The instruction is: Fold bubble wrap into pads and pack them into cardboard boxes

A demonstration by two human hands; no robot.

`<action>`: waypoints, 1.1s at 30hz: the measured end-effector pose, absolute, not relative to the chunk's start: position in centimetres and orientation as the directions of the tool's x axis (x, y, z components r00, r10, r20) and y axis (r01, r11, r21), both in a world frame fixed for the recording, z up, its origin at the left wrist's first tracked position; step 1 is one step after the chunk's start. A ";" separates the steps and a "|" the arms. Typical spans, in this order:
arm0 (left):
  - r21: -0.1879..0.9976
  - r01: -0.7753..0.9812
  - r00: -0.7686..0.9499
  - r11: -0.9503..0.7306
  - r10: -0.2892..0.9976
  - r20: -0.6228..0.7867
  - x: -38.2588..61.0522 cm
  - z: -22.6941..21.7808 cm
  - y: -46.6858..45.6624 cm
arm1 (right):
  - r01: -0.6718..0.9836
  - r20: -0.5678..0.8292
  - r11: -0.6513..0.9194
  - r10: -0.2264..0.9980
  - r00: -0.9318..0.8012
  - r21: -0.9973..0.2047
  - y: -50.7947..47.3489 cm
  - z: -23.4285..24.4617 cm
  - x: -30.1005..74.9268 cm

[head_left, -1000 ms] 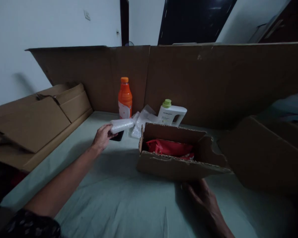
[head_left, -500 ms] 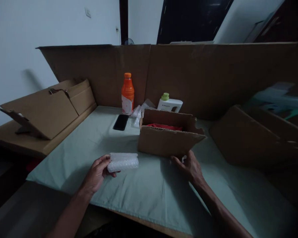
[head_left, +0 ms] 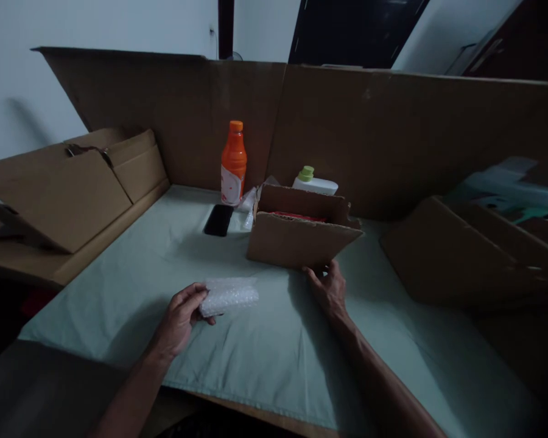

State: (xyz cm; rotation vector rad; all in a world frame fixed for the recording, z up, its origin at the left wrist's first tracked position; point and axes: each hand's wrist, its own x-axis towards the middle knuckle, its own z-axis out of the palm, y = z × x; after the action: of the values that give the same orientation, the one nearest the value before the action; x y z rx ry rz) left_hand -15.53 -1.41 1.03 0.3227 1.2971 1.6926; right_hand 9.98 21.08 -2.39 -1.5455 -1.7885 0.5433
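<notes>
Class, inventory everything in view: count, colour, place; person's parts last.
Bubble wrap: 1, clear, front
Carton: 1, brown, centre
Object: 1, red, inside carton
Phone: 1, black, left of carton
Bottle: 1, orange, behind phone
Container: 1, white, behind carton
Loose wrap: count unclear, clear, beside bottle
Cardboard: several, brown, left, back, right
Plastic items: count unclear, pale, right
Cloth: 1, green, underneath
Walls: several, pale, background
Dark panels: several, black, background
Left hand: 1, holding bubble wrap
Right hand: 1, at carton
</notes>
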 end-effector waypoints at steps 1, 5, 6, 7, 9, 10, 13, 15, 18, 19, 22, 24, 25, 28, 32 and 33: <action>0.860 -0.509 -0.512 0.011 0.800 -0.313 -15.5 1.1 -1.2 | 0.687 0.229 0.194 0.973 -0.042 -0.700 21.2 -2.4 9.8; 0.876 -0.480 -0.469 0.033 0.835 -0.288 -15.0 1.1 -0.4 | 0.710 0.210 0.181 0.976 -0.047 -0.681 21.7 -2.1 9.0; 0.879 -0.475 -0.454 0.041 0.844 -0.284 -14.9 1.1 -0.2 | 0.710 0.206 0.179 0.977 -0.049 -0.681 21.7 -2.0 9.0; 0.882 -0.469 -0.438 0.051 0.854 -0.282 -14.7 1.1 -0.1 | 0.708 0.202 0.177 0.978 -0.050 -0.684 21.6 -1.8 9.0; 0.888 -0.453 -0.401 0.078 0.872 -0.281 -14.4 1.1 0.0 | 0.702 0.200 0.171 0.979 -0.042 -0.691 20.6 -1.5 9.3; 0.894 -0.438 -0.382 0.093 0.881 -0.278 -14.3 1.1 0.0 | 0.691 0.206 0.177 0.978 -0.041 -0.701 19.8 -1.3 9.6; 0.915 -0.382 -0.328 0.131 0.906 -0.267 -13.8 1.0 0.1 | 0.543 0.197 0.277 0.960 -0.201 -0.793 16.1 -0.3 10.5; 0.929 -0.337 -0.274 0.157 0.927 -0.256 -13.3 0.6 0.3 | 0.371 0.161 0.352 0.874 -0.458 -0.859 13.6 0.6 10.6; 0.958 -0.225 -0.167 0.179 0.961 -0.219 -12.8 0.1 0.5 | 0.269 0.112 0.377 0.738 -0.665 -0.886 11.2 1.7 9.7; 0.969 -0.185 -0.143 0.164 0.971 -0.192 -12.8 0.1 0.6 | 0.284 0.110 0.370 0.757 -0.643 -0.885 10.9 2.0 9.2; 0.992 -0.116 -0.094 0.044 0.994 -0.055 -13.3 1.1 0.7 | 0.327 0.152 0.337 0.864 -0.479 -0.883 10.7 2.9 8.1; 0.998 -0.055 -0.052 -0.031 0.998 0.029 -13.6 2.5 1.1 | 0.314 0.216 0.376 0.870 -0.443 -0.872 10.6 3.8 7.5; 0.999 -0.003 -0.029 -0.045 0.999 0.045 -13.5 3.2 1.4 | 0.297 0.252 0.412 0.854 -0.455 -0.861 10.5 4.4 7.3; 0.988 0.156 0.006 -0.009 1.000 0.008 -12.6 4.4 2.6 | 0.225 0.368 0.503 0.812 -0.452 -0.835 10.5 6.7 6.9; 0.979 0.160 0.080 0.129 0.986 -0.143 -11.4 3.0 3.0 | 0.100 0.543 0.564 0.820 -0.179 -0.820 12.0 10.1 8.5; 0.974 0.159 0.098 0.162 0.979 -0.178 -11.5 2.4 2.8 | 0.075 0.571 0.577 0.816 -0.091 -0.813 12.6 10.7 9.3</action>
State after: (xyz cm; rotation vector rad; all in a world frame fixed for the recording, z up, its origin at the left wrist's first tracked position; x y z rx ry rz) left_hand -11.46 2.78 2.44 1.2389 1.3100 0.9253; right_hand 9.32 12.57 10.73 -0.7776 -1.5564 0.7376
